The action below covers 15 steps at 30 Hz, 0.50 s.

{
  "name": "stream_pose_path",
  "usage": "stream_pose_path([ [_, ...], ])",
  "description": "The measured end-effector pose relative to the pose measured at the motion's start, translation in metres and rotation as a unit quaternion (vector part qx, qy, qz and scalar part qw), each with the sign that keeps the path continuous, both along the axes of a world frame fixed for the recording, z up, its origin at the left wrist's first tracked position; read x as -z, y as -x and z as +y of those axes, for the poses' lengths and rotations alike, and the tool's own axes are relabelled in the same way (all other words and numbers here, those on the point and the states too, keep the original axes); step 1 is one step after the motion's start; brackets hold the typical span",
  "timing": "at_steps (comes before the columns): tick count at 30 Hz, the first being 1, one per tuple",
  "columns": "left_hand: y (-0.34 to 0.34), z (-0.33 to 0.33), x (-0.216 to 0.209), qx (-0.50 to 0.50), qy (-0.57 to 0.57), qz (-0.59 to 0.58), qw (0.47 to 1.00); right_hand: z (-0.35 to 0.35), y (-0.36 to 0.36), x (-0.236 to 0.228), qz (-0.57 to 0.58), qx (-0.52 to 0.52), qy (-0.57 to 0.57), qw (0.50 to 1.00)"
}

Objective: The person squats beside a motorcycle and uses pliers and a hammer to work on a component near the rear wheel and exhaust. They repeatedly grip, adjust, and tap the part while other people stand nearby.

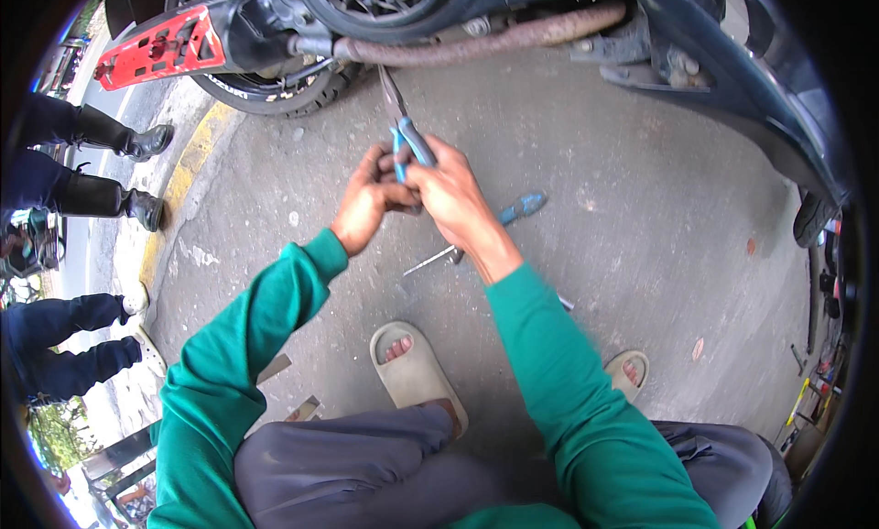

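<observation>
Long-nose pliers (397, 108) with blue-and-grey handles point away from me, their tips just below the rusty exhaust pipe (476, 51) of a motorcycle. My right hand (449, 190) is closed around the handles. Beside it, my left hand (371, 199) has its fingers curled against the left handle; whether something small is also pinched there, I cannot tell. Under my right wrist, a screwdriver (522, 207) with a blue handle lies on the pavement, part of its shaft hidden. A small piece of metal (566, 302) shows at the edge of my right sleeve.
The motorcycle's tyre (275, 97) and a red perforated panel (165, 48) are at the upper left. Dark bodywork (732, 80) curves down the right side. Several people's legs (92, 197) stand by the yellow-edged kerb (188, 163). Tools and parts (810, 392) lie at the far right.
</observation>
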<state>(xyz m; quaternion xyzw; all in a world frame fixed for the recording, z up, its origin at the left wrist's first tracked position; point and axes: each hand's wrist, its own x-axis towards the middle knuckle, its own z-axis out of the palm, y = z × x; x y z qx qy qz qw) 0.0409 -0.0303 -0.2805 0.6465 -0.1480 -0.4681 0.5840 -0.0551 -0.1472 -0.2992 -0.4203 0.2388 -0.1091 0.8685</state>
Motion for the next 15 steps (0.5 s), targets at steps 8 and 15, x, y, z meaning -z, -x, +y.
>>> stream_pose_path([
  [8, 0.0, -0.007, -0.025, 0.063, -0.004, -0.053, 0.997, -0.031, 0.022, 0.01, -0.166, -0.067, -0.309, 0.934],
  [15, 0.003, -0.013, -0.037, 0.004, -0.037, -0.06, 0.998, -0.029, 0.009, 0.01, -0.189, -0.064, -0.383, 0.902],
])
